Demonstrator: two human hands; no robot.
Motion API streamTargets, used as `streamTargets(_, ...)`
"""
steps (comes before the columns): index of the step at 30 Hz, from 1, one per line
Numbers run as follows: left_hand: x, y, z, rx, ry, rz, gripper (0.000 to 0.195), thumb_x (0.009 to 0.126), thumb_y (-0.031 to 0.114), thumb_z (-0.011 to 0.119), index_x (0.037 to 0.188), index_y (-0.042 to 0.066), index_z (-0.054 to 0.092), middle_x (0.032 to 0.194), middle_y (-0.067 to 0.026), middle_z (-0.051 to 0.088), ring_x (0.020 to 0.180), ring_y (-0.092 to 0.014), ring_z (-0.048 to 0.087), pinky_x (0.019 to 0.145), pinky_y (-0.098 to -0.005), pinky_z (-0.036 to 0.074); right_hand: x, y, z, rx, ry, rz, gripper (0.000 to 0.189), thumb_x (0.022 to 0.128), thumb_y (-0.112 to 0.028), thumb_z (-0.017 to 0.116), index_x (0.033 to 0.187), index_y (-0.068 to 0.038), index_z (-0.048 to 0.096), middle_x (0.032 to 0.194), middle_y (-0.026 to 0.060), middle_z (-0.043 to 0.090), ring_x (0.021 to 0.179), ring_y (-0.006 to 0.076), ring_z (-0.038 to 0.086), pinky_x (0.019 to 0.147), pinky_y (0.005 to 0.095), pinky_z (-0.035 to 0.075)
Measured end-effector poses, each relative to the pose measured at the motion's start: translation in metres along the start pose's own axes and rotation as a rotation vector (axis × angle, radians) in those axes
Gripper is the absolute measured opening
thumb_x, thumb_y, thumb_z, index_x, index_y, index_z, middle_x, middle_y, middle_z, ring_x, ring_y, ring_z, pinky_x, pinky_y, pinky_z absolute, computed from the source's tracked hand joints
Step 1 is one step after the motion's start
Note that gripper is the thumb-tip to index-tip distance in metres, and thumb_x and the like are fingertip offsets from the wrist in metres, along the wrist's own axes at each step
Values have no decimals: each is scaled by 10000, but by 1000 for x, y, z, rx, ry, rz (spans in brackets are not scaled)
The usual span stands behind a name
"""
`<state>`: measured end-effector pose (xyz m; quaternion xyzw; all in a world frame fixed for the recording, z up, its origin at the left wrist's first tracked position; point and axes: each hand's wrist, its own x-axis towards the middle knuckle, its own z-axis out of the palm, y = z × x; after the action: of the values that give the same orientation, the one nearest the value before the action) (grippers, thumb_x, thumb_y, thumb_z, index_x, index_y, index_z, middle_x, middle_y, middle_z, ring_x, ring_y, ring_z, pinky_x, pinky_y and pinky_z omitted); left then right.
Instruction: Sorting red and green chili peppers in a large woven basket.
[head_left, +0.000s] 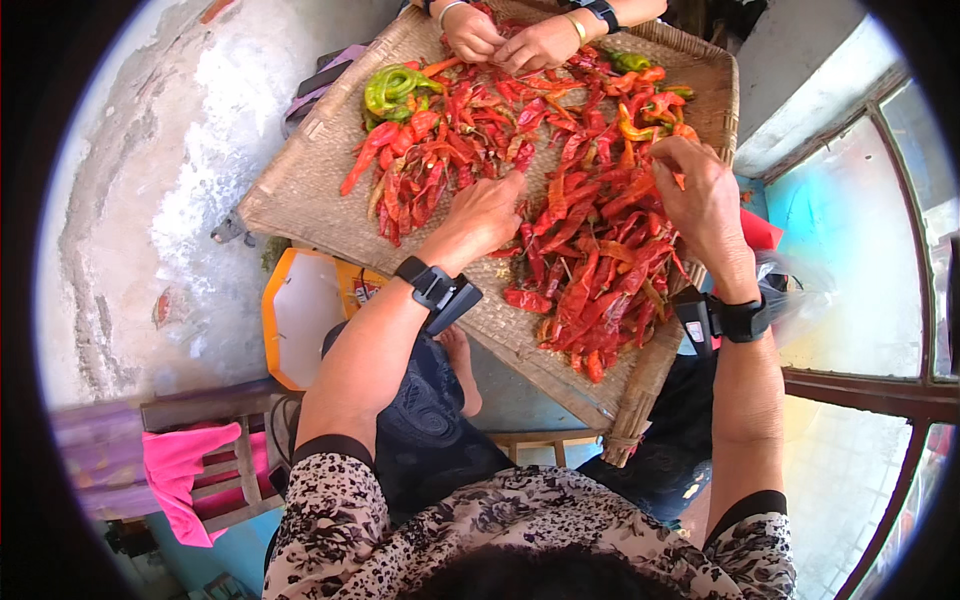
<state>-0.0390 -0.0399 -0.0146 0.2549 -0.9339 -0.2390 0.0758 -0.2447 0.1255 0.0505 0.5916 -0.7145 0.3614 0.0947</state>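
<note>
A large woven bamboo tray lies before me, spread with dried red chili peppers. My left hand is low over the middle of the tray, its fingers bent beside a dark red chili. Whether it grips anything is hidden. Over the tray's right side is my right hand, fingers curled down next to orange-red peppers. A bit of orange shows by its fingertips, but I cannot tell if it is held. A curled green pepper rests at the upper left.
Across the tray, another person's hands meet over the chilies. An orange-rimmed white panel stands left below the tray. A wooden chair carries a pink cloth. A worn wall lies left, a framed window right.
</note>
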Motion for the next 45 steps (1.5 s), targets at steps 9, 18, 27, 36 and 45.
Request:
streamTargets(9,8,-4,3,-234,38,-26,307,778,80,576,1082,64,536,820,-157,635,787,-295,642,699,-399,504,-9,-28,22,-217,-158,-353,170,643,-106,609,805,-65,578,808,109,550,816,288,561,725,402,460)
streamTargets(18,7,46,-21,-1001,38,76,247,867,28,601,987,80,392,849,24,485,774,-43,454,676,-196,380,-13,-47,24,176,-33,-302,286,746,-96,633,1015,-16,580,838,129,588,784,312,611,608,403,521)
streamTargets(27,20,47,-41,-934,-118,75,227,892,142,581,1074,63,470,927,-11,538,790,-74,483,695,-221,385,-8,-36,-7,54,44,-284,197,679,-76,666,834,-4,568,793,134,583,787,309,608,644,380,512)
streamTargets(36,40,-88,-11,461,65,-87,623,827,233,665,1391,137,417,1399,-213,412,1275,-372,396,1054,-481,321,5,-11,4,-341,142,-22,227,668,-95,639,890,-82,592,838,107,605,795,292,622,637,376,529)
streamTargets(45,42,1,-26,29,218,-156,208,851,126,630,1047,64,596,1033,-155,642,957,-325,615,795,-433,502,-6,-13,-38,-172,48,-52,43,824,-83,591,812,-57,559,811,106,577,809,307,604,636,412,499)
